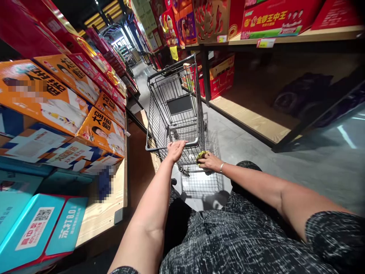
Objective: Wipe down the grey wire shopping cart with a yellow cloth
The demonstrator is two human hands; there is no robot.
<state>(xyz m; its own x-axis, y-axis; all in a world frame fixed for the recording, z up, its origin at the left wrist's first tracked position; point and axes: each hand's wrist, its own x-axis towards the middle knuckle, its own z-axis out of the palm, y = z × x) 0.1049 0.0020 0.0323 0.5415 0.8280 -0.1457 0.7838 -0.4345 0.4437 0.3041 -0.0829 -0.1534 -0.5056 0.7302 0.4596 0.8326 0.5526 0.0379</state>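
Note:
A grey wire shopping cart stands in front of me in the aisle, with bare mesh showing inside its basket. My left hand is closed over the cart's handle bar. Beside the near right corner of the cart, below the handle, my right hand is wrapped round a small yellow-green and dark item, too small to name. A light bracelet circles the right wrist.
Orange boxes and turquoise boxes fill a wooden shelf on the left. On the right, a shelf holds red boxes; its lower board reaches toward the grey floor. The aisle runs on ahead.

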